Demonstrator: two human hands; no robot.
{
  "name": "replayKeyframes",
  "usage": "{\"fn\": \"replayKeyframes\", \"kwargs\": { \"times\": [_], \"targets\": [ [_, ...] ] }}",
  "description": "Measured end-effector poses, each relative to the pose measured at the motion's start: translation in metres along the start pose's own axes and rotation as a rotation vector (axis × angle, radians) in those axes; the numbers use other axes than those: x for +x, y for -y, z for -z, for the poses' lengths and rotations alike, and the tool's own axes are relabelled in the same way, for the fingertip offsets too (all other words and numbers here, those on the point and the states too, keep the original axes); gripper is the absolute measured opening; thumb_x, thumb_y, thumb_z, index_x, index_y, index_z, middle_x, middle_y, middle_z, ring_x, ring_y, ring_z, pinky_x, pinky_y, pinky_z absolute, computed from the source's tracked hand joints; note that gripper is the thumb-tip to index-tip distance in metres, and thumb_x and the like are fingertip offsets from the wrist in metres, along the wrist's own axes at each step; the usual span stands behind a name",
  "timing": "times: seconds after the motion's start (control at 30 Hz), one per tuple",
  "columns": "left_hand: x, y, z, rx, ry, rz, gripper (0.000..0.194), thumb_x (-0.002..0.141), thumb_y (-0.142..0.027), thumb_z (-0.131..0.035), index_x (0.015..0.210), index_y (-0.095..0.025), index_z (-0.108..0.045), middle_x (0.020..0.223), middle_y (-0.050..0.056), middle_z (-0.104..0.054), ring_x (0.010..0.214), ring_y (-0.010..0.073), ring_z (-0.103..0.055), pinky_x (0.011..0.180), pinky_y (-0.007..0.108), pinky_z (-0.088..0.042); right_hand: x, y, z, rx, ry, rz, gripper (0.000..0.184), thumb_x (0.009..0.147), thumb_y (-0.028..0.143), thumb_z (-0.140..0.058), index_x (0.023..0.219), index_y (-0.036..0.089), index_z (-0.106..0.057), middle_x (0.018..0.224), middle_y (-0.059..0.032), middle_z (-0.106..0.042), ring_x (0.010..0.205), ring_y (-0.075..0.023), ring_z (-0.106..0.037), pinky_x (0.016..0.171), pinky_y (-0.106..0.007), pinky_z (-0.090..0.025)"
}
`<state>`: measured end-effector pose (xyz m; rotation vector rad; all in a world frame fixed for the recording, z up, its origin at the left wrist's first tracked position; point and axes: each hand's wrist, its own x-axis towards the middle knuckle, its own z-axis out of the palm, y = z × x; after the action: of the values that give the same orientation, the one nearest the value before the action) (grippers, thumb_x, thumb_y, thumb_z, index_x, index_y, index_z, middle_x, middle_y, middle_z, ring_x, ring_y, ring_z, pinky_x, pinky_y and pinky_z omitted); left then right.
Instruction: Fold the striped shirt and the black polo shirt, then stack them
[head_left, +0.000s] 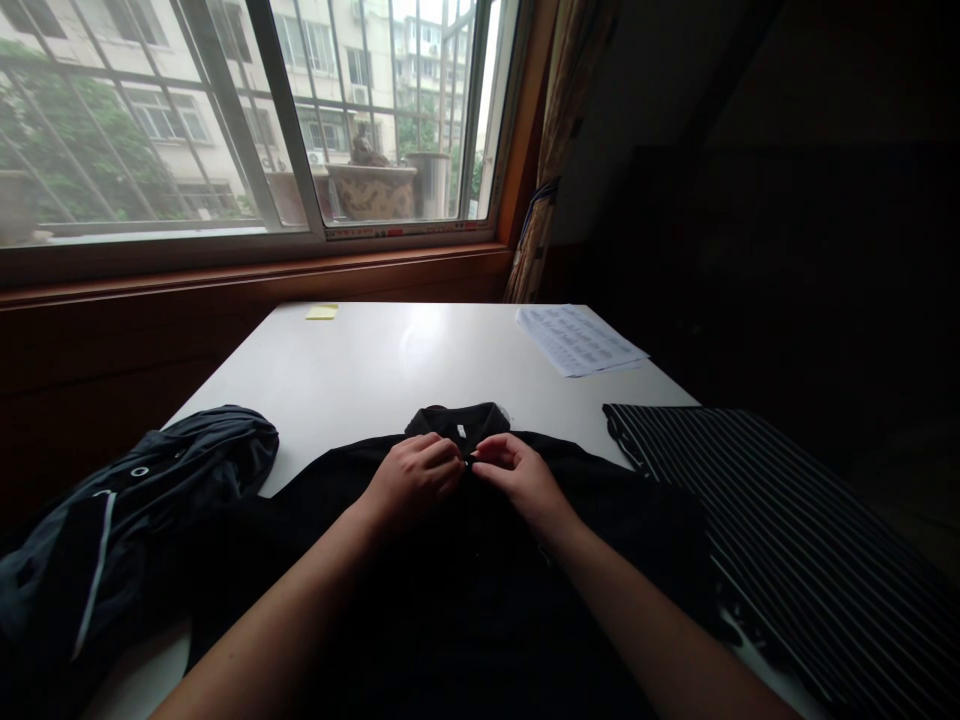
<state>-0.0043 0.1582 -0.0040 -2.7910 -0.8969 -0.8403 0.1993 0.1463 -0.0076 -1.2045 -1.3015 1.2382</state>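
Observation:
A black collared shirt (450, 600) lies spread out in front of me, its collar (457, 418) at the far end with a small white label inside. Just below the collar, my left hand (420, 472) is closed, fingers curled on the fabric at the neck opening. Close beside it, my right hand (519, 477) pinches the shirt's front edge between thumb and fingers. Whatever small part lies between the fingertips is too dark to make out.
The shirt rests on a white table (360, 365). Dark bundled clothing (187, 470) lies at left, a black-and-white striped garment (780, 510) at right. Printed papers (577, 340) and a yellow sticky note (322, 312) are toward the back. Beyond stands a barred window (315, 120) with a tied curtain (547, 180).

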Motion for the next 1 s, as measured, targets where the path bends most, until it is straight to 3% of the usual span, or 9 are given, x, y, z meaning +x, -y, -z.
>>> {"fn": "replayKeyframes", "kwargs": {
  "times": [0.47, 0.7, 1.0],
  "targets": [
    [0.0048, -0.0047, -0.0029, -0.011, -0.189, 0.004, 0.021, 0.098, -0.019, -0.051, 0.081, -0.02, -0.065, 0.084, 0.003, -0.066, 0.079, 0.015, -0.063, 0.072, 0.028, -0.054, -0.0024, -0.0007, 0.0034, 0.195, 0.044, -0.043, 0.031, 0.065, 0.028, -0.087, 0.09, 0.023, -0.069, 0.098, -0.0018, -0.074, 0.102, -0.0217, -0.066, 0.095, -0.036, -0.048],
    [0.0045, -0.0035, -0.0034, -0.003, -0.175, 0.005, 0.023, 0.099, -0.019, -0.047, 0.083, -0.019, -0.063, 0.083, 0.004, -0.064, 0.079, 0.0153, -0.062, 0.072, 0.028, -0.054, -0.0017, -0.0013, 0.0057, 0.224, 0.109, -0.065, 0.02, 0.079, 0.034, -0.078, 0.092, 0.022, -0.071, 0.1, -0.0017, -0.073, 0.075, -0.0124, -0.063, 0.073, -0.028, -0.049],
    [0.0017, -0.0045, -0.0064, -0.146, -0.105, 0.119, 0.011, 0.101, -0.024, -0.05, 0.102, -0.019, -0.06, 0.093, 0.004, -0.064, 0.08, 0.0163, -0.061, 0.07, 0.028, -0.053, -0.0025, 0.0014, 0.0049, 0.206, 0.11, -0.069, 0.023, 0.075, 0.033, -0.082, 0.09, 0.02, -0.069, 0.095, -0.0023, -0.073, 0.082, -0.0152, -0.062, 0.07, -0.027, -0.047]
  ]
}}
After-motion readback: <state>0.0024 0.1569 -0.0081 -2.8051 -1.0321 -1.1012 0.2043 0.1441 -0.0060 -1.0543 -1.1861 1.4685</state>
